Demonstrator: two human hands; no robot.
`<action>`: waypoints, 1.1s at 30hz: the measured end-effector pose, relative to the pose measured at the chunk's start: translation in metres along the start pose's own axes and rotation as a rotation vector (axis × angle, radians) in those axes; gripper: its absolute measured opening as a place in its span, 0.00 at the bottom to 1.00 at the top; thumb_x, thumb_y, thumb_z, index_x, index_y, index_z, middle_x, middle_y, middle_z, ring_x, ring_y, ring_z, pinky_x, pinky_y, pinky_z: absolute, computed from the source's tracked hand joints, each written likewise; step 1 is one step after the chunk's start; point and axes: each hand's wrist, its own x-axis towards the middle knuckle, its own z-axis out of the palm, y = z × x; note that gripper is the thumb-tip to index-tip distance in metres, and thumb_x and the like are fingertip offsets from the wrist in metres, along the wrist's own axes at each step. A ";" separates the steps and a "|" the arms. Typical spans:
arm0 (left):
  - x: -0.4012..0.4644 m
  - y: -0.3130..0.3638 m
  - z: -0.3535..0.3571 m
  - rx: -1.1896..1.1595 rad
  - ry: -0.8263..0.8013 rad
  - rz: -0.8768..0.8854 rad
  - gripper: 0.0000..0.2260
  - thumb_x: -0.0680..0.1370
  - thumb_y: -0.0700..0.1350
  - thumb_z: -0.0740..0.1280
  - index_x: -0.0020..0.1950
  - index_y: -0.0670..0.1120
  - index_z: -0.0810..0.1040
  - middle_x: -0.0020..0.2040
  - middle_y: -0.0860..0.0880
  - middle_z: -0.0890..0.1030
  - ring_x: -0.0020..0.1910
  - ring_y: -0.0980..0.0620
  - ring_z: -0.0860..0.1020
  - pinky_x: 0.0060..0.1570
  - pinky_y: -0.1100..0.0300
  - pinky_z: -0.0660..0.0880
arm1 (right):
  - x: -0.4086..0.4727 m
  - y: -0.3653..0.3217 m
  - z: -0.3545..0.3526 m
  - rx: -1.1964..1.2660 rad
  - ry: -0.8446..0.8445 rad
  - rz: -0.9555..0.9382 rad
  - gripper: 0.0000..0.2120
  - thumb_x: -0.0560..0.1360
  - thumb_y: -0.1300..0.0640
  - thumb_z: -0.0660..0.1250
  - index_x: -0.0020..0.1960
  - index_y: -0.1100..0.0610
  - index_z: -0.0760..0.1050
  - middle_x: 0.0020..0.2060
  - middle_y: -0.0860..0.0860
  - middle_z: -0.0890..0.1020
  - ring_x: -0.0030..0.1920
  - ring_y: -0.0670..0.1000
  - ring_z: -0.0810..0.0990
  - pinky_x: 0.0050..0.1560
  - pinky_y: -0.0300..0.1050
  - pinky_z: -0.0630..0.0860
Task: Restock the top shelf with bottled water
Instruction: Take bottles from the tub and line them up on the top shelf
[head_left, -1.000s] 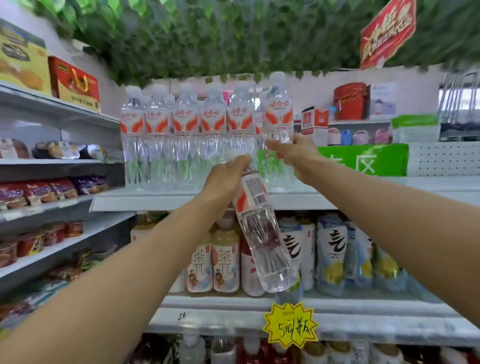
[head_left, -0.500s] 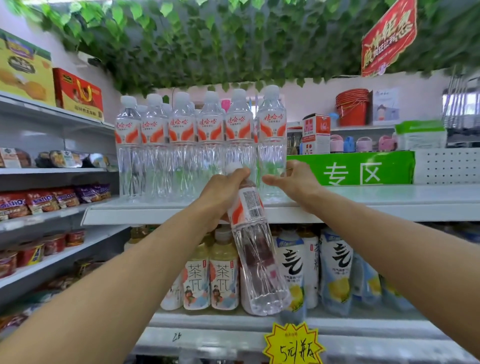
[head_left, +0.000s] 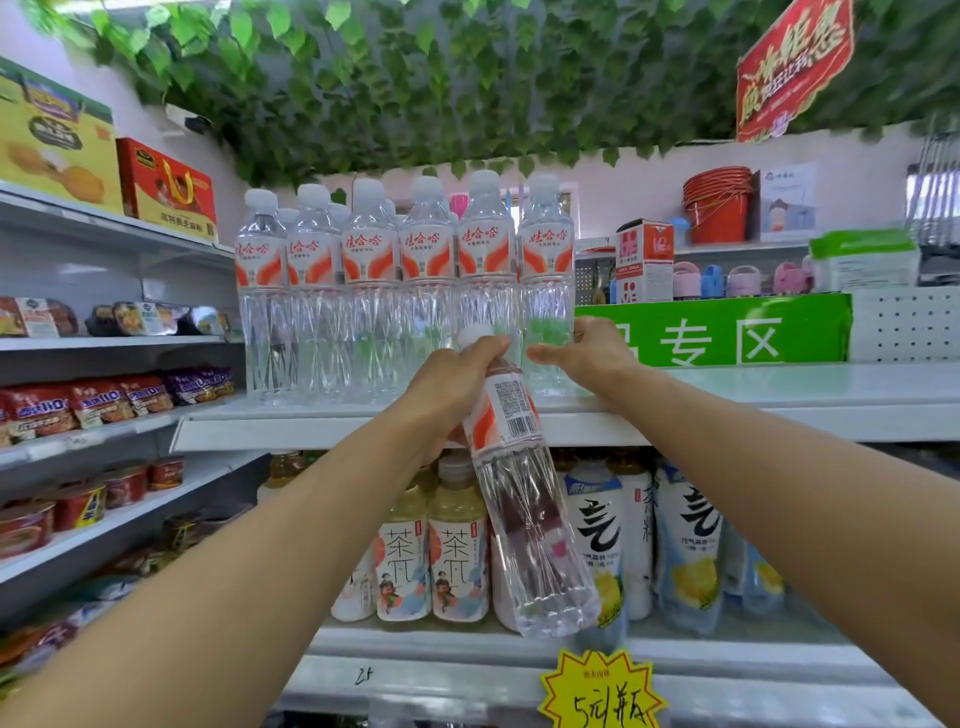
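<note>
Two hands work here: the left hand (head_left: 457, 387) grips a clear plastic water bottle with an orange-and-white label (head_left: 524, 499) by its neck, hanging tilted, ready to lift. Farther, the right hand (head_left: 587, 356) curls round the rightmost shelved bottle (head_left: 546, 280), likely squaring it on the white top shelf (head_left: 779, 395). Green signboard (head_left: 727, 327) behind.

Both forearms run out of frame at the bottom corners; a yellow price tag (head_left: 602, 693) is clipped at 6 o'clock. The left hand (head_left: 448, 387) covers the neck of a tilted water bottle (head_left: 524, 499), which hides a drink behind it. Rear water bottles (head_left: 287, 215) show only caps. A red sign (head_left: 792, 67) at 1 o'clock is blurred, unreadable
</note>
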 end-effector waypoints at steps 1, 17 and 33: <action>0.000 0.000 0.000 0.001 0.000 -0.003 0.23 0.79 0.61 0.60 0.58 0.43 0.78 0.34 0.48 0.81 0.30 0.52 0.82 0.33 0.60 0.76 | 0.002 0.001 0.001 -0.005 0.006 0.004 0.23 0.72 0.52 0.75 0.63 0.60 0.75 0.56 0.53 0.81 0.56 0.53 0.79 0.54 0.44 0.71; -0.025 0.001 0.000 -0.210 0.149 0.117 0.14 0.80 0.56 0.63 0.44 0.47 0.78 0.37 0.48 0.81 0.35 0.50 0.80 0.41 0.57 0.75 | -0.093 -0.010 0.009 -0.117 0.225 -0.504 0.19 0.81 0.47 0.62 0.65 0.58 0.70 0.52 0.51 0.76 0.51 0.51 0.76 0.56 0.54 0.76; -0.040 0.029 -0.019 -0.502 -0.069 0.020 0.21 0.79 0.59 0.63 0.62 0.45 0.76 0.51 0.46 0.82 0.43 0.48 0.82 0.43 0.53 0.80 | -0.161 0.001 0.012 0.582 -0.469 -0.062 0.16 0.71 0.53 0.71 0.56 0.58 0.79 0.49 0.57 0.85 0.46 0.54 0.84 0.46 0.49 0.81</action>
